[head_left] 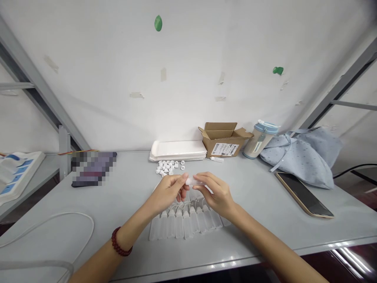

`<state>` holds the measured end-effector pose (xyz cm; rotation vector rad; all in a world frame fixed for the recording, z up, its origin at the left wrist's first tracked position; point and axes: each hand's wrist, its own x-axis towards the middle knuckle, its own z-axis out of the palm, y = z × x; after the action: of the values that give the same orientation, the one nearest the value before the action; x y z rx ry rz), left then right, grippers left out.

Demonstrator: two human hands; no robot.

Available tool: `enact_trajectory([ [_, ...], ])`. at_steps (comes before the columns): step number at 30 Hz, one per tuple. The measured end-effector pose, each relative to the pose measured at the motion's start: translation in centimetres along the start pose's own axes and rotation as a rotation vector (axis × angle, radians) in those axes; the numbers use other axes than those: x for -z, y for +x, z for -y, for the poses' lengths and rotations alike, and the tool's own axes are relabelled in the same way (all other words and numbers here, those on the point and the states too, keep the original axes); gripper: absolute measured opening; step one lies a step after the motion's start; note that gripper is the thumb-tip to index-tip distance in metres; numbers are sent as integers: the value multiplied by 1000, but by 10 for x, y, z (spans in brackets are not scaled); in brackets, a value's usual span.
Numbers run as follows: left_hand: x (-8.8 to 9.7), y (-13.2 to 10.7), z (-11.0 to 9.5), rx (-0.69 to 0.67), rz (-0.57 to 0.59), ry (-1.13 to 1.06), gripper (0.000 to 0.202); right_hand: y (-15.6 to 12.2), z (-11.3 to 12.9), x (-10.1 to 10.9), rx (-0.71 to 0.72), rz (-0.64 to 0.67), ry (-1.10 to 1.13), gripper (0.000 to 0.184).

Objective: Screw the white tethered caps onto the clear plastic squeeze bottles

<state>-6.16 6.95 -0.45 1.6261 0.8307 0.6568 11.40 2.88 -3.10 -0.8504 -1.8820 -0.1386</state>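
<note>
Over the middle of the table, my left hand pinches the white cap end of a small translucent plastic bottle. My right hand grips the body of that bottle, whose far part is hidden by the fingers. Just below the hands lies a row of several translucent squeeze bottles, side by side, with thin white loops at their necks. Behind my left hand is a loose pile of small white caps.
At the back stand a stack of white trays, an open cardboard box and a blue-lidded cup. A light-blue cloth bag and a phone lie right. A cable curls at left, near a blurred dark object.
</note>
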Motion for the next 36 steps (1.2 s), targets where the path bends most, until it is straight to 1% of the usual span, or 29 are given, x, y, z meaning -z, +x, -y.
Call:
enact_trajectory([
  [4,-1,0,0,23,-12,0,46,-1,-1,-1,21,8,-4,26],
  [10,1,-1,-3,-25,-16,9,42,-2,-2,1,21,12,5,25],
  [16,-4,-5,-8,-137,-63,72,24,0,2,6,-91,30,82,18],
  [19,-1,-2,-5,-162,-90,134,21,0,-4,5,-164,64,100,13],
  [21,11,3,-1,-175,-186,229,23,-1,-18,5,-230,82,62,12],
  [23,29,10,7,-189,-396,390,35,-3,-40,8,-309,67,-30,13],
  [24,40,13,11,-196,-496,460,35,-5,-53,10,-357,48,-90,15],
  [25,51,17,17,-190,-573,514,33,-7,-66,13,-423,53,-151,16],
  [26,60,20,22,-185,-601,560,32,-9,-78,17,-504,55,-205,17],
  [27,68,23,27,-184,-607,599,30,-11,-89,20,-580,65,-253,18],
  [28,74,25,32,-185,-568,642,28,-13,-99,24,-608,64,-274,20],
  [30,79,30,41,-197,-471,718,26,-17,-113,29,-629,72,-294,20],
  [33,75,36,51,-241,-361,819,28,-20,-123,30,-633,105,-305,21],
  [36,68,40,56,-254,-329,866,30,-21,-125,26,-626,152,-307,21],
])
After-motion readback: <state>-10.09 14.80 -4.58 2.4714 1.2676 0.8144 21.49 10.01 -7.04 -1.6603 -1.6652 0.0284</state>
